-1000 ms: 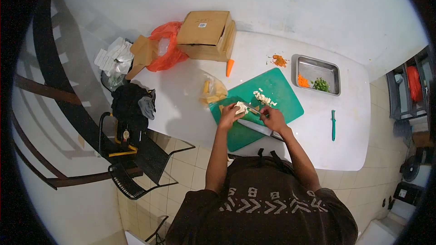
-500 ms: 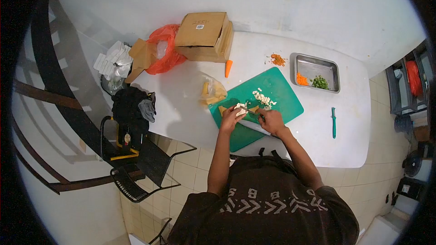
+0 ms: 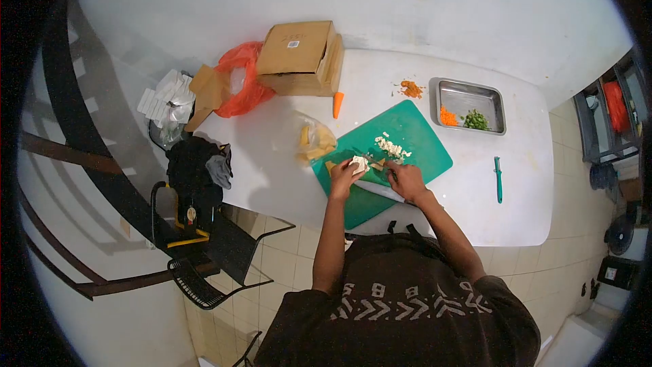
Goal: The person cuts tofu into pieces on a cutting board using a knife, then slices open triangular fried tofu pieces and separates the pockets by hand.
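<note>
My left hand (image 3: 341, 180) is closed around a piece of tofu (image 3: 358, 164), white inside, held over the green cutting board (image 3: 428, 139). Just to its right, my right hand (image 3: 406, 182) grips a small knife (image 3: 374, 165) whose blade points at the tofu. Small white diced pieces (image 3: 392, 148) lie on the board above the hands. Yellow-skinned pieces sit partly hidden by the fingers. A long pale object (image 3: 384, 191) lies on the board below the hands; its kind is unclear. A clear bag (image 3: 314, 139) with yellow pieces stands at the board's left corner.
A metal tray (image 3: 468, 83) holds diced carrot (image 3: 448, 117) and chopped greens (image 3: 476, 120). Orange peelings (image 3: 411, 89) and a carrot piece (image 3: 337, 105) lie on the table. A green-handled peeler (image 3: 498, 180) is at right. A cardboard box (image 3: 292, 54) and red bag (image 3: 248, 98) stand at back left.
The knife has shifted slightly right, away from the tofu, and more of the tofu's white face shows. Both hands keep their grip. The whole view has tilted a little.
</note>
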`<state>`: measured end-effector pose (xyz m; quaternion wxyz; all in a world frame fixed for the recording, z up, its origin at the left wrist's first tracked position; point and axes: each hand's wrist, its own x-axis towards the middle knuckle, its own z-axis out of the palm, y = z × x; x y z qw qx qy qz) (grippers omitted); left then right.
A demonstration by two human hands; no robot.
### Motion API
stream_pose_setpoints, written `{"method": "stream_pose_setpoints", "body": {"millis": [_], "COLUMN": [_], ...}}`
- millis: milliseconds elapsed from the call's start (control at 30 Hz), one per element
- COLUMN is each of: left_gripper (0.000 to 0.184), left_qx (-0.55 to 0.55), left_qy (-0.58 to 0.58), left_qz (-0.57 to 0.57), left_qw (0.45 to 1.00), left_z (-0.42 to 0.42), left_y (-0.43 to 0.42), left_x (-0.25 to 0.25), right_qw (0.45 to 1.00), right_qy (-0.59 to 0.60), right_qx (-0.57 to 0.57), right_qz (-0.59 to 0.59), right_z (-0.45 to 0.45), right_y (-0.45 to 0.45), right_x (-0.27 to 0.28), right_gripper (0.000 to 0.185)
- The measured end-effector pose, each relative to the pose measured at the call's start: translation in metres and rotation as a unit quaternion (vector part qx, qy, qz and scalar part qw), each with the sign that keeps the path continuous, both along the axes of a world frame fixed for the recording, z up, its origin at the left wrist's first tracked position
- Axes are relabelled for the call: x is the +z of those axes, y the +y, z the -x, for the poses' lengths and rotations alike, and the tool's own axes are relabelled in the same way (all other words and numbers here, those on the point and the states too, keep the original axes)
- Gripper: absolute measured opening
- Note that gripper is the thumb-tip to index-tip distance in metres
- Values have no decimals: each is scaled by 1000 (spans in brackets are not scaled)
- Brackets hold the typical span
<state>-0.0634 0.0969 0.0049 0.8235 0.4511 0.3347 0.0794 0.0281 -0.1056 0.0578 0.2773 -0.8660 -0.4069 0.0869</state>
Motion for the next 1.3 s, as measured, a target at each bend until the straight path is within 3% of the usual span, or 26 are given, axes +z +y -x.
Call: {"method": "stream_pose_setpoints", "body": {"millis": [100,167,200,267,400,467,600,767,1033,1300], "left_gripper": [34,27,27,21,20,19,18,20,18,15], "left_qx": [24,-6,-5,-74,-108,-143,-148,-206,-214,-175], "left_qy": [-3,5,5,18,74,93,140,163,205,248], "left_qz": [-25,-206,-205,-512,-573,-677,-702,-616,-611,-567], "left_qw": [999,978,979,856,809,716,682,743,734,766], "left_z": [-5,-10,-13,-20,-26,-26,-20,-15,-8,-8], "left_y": [0,7,11,17,17,22,26,34,29,21], "left_x": [-9,-32,-36,-44,-35,-38,-21,-11,-14,-14], "right_qw": [1000,1000,999,998,994,993,992,993,1000,1000], "right_qy": [9,15,27,39,88,104,106,113,-16,1], "right_qx": [-4,-11,-31,-49,-64,-60,-44,-15,-17,11], "right_qz": [3,16,11,6,-15,-6,59,26,17,24], "right_z": [2,4,5,8,18,22,30,34,34,32], "right_y": [0,0,0,0,0,-3,-4,3,12,13], "right_x": [-2,-10,-17,-32,-58,-60,-55,-60,-53,-65], "right_gripper": [23,24,26,27,28,31,28,25,18,22]}}
